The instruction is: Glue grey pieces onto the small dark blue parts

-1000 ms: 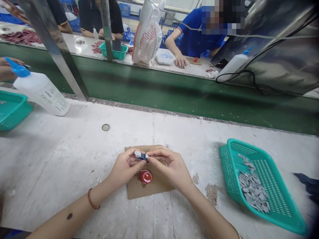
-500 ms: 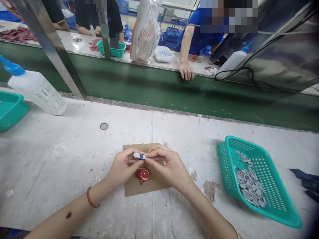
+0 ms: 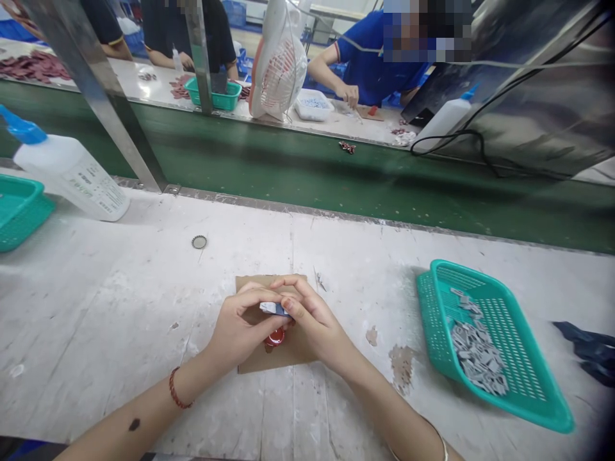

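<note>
Between the fingers of both hands is a small grey-and-dark-blue piece (image 3: pixel 275 308), its exact kind unclear. My left hand (image 3: pixel 243 320) pinches it from the left, thumb below and fingers above. From the right, my right hand (image 3: pixel 310 320) presses its thumb against the piece's end, with its other fingers curled behind. Just below the piece, a small round container of red liquid (image 3: pixel 275 338) stands on a square of brown cardboard (image 3: pixel 254 362); my left thumb partly covers it.
A green basket (image 3: pixel 533 410) of small grey pieces stands at the right. A bottle cap (image 3: pixel 199 242) lies beyond the cardboard. A white squeeze bottle (image 3: pixel 86 179) and another green basket (image 3: pixel 24 221) are at left. Across the green belt (image 3: pixel 269 166), a person in blue (image 3: pixel 365 57) works.
My right hand has turned and closed in further over the piece, covering more of it. Across the belt, the person's hand has drawn back, and a small reddish bundle now lies on the belt.
</note>
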Available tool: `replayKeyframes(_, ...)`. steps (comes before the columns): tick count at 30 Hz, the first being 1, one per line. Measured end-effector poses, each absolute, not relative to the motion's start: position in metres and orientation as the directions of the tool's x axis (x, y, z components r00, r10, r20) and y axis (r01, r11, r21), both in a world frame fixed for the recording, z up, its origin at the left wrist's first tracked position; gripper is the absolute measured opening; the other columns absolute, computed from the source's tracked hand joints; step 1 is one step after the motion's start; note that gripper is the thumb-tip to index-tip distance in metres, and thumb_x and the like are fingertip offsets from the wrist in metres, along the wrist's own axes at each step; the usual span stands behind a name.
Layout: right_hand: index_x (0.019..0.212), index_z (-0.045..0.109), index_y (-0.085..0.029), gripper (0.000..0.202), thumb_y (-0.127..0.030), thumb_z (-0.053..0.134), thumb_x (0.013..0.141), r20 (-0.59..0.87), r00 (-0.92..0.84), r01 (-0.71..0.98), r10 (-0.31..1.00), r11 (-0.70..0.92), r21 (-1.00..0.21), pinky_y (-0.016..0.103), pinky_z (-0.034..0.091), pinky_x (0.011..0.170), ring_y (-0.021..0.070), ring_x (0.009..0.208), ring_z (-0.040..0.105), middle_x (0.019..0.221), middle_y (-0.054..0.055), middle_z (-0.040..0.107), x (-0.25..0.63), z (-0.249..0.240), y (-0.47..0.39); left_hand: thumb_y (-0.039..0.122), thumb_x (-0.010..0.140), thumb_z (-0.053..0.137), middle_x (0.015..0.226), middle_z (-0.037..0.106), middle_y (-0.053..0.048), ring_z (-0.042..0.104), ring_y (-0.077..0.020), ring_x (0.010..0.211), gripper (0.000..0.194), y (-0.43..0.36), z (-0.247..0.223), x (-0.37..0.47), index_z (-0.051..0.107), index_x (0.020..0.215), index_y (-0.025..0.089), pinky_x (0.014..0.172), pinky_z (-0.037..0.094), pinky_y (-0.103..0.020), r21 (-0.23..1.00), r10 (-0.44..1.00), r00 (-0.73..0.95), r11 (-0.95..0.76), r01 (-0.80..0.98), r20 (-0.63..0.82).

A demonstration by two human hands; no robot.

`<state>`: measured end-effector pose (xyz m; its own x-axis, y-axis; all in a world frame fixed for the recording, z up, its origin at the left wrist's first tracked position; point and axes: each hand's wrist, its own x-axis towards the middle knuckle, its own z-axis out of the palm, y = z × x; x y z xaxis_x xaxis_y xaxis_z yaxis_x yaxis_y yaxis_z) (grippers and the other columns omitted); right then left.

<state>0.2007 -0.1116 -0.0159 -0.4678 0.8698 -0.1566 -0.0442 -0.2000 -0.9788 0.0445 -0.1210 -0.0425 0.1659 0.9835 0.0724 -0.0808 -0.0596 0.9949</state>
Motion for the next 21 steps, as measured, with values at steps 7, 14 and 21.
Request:
replayKeyframes(7, 0.116, 0.056, -0.03, 0.026, -0.045, 0.044, 0.098, -0.109, -0.385, -0.017, 0.917, -0.125, -0.992, 0.026, 0.05, 0.061, 0.0116, 0.064, 0.058, 0.103, 0.002, 0.062, 0.197, -0.008, -0.119, 0.021, 0.076, 0.074, 0.085, 0.072, -0.005, 0.065, -0.0235, 0.088, 0.009, -0.124, -0.034, 0.046, 0.076, 0.085, 0.025, 0.075, 0.056, -0.037, 0.993, 0.988, 0.139, -0.051, -0.103, 0.065)
replayKeyframes(14, 0.119, 0.053, -0.03, 0.033, -0.051, 0.039, 0.098, -0.129, -0.44, 0.086, 0.889, -0.101, -0.991, 0.03, 0.055, 0.065, 0.0156, 0.068, 0.064, 0.106, 0.004, 0.065, 0.201, -0.006, -0.12, 0.026, 0.071, 0.077, 0.084, 0.067, -0.006, 0.067, -0.0242, 0.082, 0.01, -0.128, -0.028, 0.05, 0.074, 0.08, 0.023, 0.063, 0.058, -0.034, 0.987, 0.99, 0.143, 0.04, -0.155, -0.018)
replayKeyframes(21, 0.116, 0.06, -0.025, 0.036, -0.045, 0.034, 0.101, 0.01, -0.401, 0.239, 0.916, 0.116, -0.964, 0.031, 0.05, 0.078, 0.0182, 0.089, 0.063, 0.099, 0.004, 0.066, 0.215, 0.004, -0.117, 0.024, 0.077, 0.073, 0.085, 0.069, -0.004, 0.068, -0.0187, 0.074, 0.014, -0.125, -0.028, 0.041, 0.07, 0.09, 0.022, 0.061, 0.057, -0.027, 0.998, 0.982, 0.189, 0.004, -0.062, 0.008)
